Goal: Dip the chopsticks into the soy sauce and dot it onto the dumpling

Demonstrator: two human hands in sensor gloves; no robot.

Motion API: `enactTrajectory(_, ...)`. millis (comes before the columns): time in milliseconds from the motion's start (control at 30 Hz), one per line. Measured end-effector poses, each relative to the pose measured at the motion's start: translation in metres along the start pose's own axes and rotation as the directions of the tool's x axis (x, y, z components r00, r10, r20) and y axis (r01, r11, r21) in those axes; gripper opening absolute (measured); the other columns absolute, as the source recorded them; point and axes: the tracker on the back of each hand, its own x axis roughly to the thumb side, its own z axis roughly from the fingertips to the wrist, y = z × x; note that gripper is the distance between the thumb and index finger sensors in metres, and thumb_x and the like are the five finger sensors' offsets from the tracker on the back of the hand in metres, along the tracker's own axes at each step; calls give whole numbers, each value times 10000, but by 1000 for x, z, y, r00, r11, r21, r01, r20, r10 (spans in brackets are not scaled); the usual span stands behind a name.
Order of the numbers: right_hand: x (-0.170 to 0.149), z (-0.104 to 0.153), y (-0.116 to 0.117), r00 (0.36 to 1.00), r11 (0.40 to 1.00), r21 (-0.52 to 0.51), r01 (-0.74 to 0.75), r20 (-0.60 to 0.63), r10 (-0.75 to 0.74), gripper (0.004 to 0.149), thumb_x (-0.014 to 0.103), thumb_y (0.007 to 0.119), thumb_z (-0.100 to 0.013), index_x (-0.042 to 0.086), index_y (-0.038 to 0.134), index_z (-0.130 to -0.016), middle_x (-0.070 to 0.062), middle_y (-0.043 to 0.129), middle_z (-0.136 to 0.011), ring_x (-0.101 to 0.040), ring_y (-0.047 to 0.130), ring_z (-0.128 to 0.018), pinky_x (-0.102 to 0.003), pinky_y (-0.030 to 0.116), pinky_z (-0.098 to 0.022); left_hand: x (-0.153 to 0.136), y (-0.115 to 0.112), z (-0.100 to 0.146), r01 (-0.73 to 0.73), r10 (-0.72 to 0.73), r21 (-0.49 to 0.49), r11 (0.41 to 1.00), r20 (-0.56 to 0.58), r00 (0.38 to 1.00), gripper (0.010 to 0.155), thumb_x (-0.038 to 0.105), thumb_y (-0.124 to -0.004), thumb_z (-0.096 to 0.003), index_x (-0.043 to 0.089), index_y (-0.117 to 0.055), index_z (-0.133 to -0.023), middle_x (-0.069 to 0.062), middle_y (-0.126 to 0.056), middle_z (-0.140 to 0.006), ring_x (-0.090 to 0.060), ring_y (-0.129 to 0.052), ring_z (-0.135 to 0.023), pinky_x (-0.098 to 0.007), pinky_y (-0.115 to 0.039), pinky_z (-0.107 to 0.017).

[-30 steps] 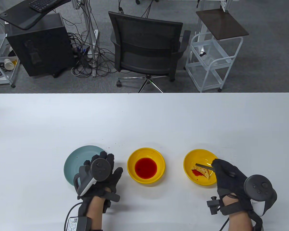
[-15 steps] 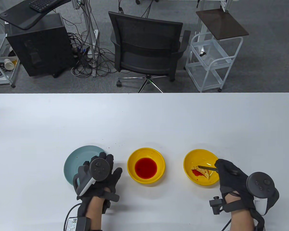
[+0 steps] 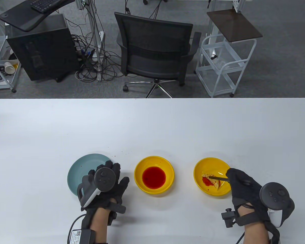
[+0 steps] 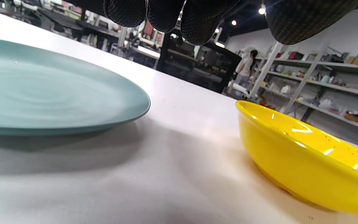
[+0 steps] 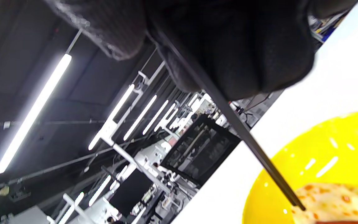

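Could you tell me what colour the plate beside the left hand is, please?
The plate is a pale blue-green, clearest in the left wrist view.

Dark chopsticks point(image 3: 219, 178), tips on the red-spotted pale dumpling point(image 3: 213, 179); red soy sauce point(image 3: 153, 177) pooled apart.

Plate point(image 3: 80, 170): pale teal, round, on the white table point(image 3: 152, 127), left of the other dishes.
Office chair point(image 3: 155, 48): black mesh back, chrome star base, just beyond the table's far edge.
Computer tower point(image 3: 40, 50): black, on the floor at far left.
Cables point(image 3: 91, 66): tangled on the carpet between tower and chair.
Keyboard point(image 3: 44, 4): black, on a dark tray above the tower.
Wire cart point(image 3: 223, 68): white, far right, beneath a brown-topped stand point(image 3: 233, 25).
Paper cup point(image 3: 9, 67): lying on a low shelf at the left edge.
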Motion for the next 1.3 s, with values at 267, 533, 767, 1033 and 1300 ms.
enactTrajectory(267,-3,0,-5,999,1000,-24,-8,-43,7,551,458,739,-439,57,861,-796,-240,954,-727,-488,936,-603,-755,544,-646,-3,-1,0,-18,18,-18,1000,-7,1000,772,630,-708,-473,191,-593,-1097,-82,-478,-1181,-465,-543,-1068,-728,-354,-721)
enactTrajectory(533,-5,1,-11,997,999,-47,-13,-81,9,539,452,740,-440,51,875,-775,-243,965,-693,-485,942,-569,-753,550,-642,-1,-1,0,-17,17,-17,1000,0,1000,772,632,-706,-472,192,-595,-1097,-80,-479,-1181,-465,-546,-1068,-729,-355,-721)
enactTrajectory(767,4,4,-4,1000,997,-75,-17,-9,17,555,467,737,-441,69,852,-810,-225,969,-690,-468,952,-560,-749,564,-635,-2,-1,0,-13,13,-24,1000,-6,1000,772,633,-706,-472,192,-595,-1097,-80,-478,-1182,-466,-544,-1068,-728,-354,-722)
enactTrajectory(1033,27,11,19,979,998,-43,51,201,-42,498,459,782,-426,170,858,-825,-170,983,-737,-439,972,-618,-735,587,-639,1,-1,1,1,-1,-16,1000,1,1000,770,632,-706,-472,192,-599,-1095,-80,-481,-1181,-462,-547,-1068,-727,-355,-722)
enactTrajectory(1300,49,21,57,921,997,75,-22,390,-9,474,447,839,-395,209,891,-802,-113,1010,-771,-387,1004,-627,-721,600,-650,1,-1,1,3,-3,-18,1000,-2,1000,773,632,-707,-472,190,-598,-1097,-79,-481,-1181,-467,-546,-1067,-728,-355,-721)
